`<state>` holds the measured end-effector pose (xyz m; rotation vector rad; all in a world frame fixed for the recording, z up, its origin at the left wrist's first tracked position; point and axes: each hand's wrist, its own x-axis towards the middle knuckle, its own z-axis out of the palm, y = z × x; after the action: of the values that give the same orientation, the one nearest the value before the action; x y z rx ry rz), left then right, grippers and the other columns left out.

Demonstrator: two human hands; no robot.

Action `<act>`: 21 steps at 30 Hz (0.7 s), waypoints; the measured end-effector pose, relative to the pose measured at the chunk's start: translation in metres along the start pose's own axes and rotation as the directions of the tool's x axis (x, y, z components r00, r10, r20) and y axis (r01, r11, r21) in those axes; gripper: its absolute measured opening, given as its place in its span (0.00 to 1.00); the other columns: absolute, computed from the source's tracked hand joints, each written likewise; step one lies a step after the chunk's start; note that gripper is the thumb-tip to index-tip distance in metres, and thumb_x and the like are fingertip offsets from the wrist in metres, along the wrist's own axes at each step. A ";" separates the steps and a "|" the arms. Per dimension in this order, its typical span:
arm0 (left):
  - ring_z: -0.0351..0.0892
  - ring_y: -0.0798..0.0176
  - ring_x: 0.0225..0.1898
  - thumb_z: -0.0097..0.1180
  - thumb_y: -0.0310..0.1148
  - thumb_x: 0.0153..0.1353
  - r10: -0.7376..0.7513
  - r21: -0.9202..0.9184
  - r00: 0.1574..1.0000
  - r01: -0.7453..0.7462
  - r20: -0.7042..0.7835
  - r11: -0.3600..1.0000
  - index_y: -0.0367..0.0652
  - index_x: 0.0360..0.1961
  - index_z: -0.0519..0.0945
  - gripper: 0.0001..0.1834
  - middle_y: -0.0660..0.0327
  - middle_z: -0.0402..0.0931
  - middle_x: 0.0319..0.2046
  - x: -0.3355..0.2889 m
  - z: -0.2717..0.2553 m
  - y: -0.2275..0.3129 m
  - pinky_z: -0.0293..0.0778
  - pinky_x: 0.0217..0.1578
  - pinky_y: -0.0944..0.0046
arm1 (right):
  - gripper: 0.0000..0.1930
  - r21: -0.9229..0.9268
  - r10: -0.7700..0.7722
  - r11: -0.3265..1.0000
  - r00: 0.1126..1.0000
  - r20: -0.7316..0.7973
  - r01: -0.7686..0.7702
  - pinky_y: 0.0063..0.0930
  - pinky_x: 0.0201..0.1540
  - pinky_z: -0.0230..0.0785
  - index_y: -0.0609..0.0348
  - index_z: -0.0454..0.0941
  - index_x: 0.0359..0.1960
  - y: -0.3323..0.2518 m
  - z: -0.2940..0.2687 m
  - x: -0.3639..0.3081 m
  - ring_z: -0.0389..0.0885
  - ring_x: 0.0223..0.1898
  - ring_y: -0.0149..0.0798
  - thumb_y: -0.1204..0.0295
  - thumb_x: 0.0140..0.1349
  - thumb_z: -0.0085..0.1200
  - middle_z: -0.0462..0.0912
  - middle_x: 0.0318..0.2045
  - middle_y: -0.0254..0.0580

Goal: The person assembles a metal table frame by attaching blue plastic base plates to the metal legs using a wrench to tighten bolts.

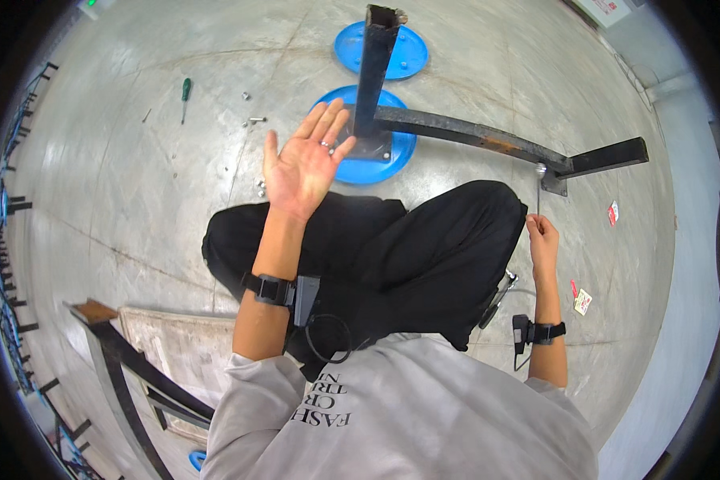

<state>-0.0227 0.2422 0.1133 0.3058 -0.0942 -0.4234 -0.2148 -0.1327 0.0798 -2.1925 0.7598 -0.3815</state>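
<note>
My left hand [298, 172] is raised palm up in front of my left knee, its fingers spread. Small shiny metal bits show near its ring and little fingers; whether they are a ring or loose parts I cannot tell. Beyond it stands a black metal frame [472, 134] with an upright post, a long rusty bar and a short leg. The post's foot plate rests over a blue round disc [404, 144]. Beside my right knee, my right hand [543, 244] is closed on a thin metal wrench [538, 194], whose round head meets the frame's right end near a small plate.
A second blue disc [408, 54] lies farther off. On the floor to the left are a green-handled screwdriver [186, 90] and several small metal parts [256, 120]. Another black frame [124, 352] stands behind my left side. Paper tags [582, 302] lie at the right.
</note>
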 end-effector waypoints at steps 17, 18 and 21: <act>0.39 0.45 0.65 0.65 0.34 0.39 -0.460 0.846 0.843 -0.443 0.280 -0.298 0.38 0.59 0.58 0.44 0.43 0.42 0.62 -0.053 0.046 -0.011 0.45 0.62 0.55 | 0.11 -0.144 -0.215 0.968 0.975 -0.058 0.205 0.28 0.22 0.57 0.63 0.74 0.27 -0.026 0.044 -0.038 0.63 0.15 0.32 0.66 0.58 0.49 0.68 0.13 0.43; 0.45 0.43 0.64 0.63 0.35 0.42 -0.566 0.796 0.766 -0.532 0.306 -0.289 0.39 0.56 0.64 0.37 0.43 0.47 0.61 -0.062 0.086 -0.027 0.49 0.61 0.53 | 0.11 -0.149 -0.206 0.969 0.977 -0.060 0.195 0.28 0.22 0.57 0.63 0.74 0.27 -0.018 0.043 -0.035 0.63 0.15 0.32 0.66 0.58 0.49 0.68 0.13 0.43; 0.65 0.53 0.51 0.61 0.34 0.47 -0.677 0.851 0.556 -0.114 0.482 0.512 0.38 0.45 0.72 0.23 0.52 0.65 0.49 -0.102 0.127 -0.053 0.58 0.53 0.59 | 0.10 -0.248 -0.226 0.952 0.959 -0.170 0.181 0.27 0.20 0.55 0.61 0.74 0.26 -0.022 0.043 -0.035 0.61 0.14 0.31 0.67 0.58 0.50 0.67 0.12 0.40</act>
<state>-0.1561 0.2041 0.2147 1.0978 -1.2054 -0.8859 -0.2118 -0.0746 0.0666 -2.4897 0.7120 -0.6513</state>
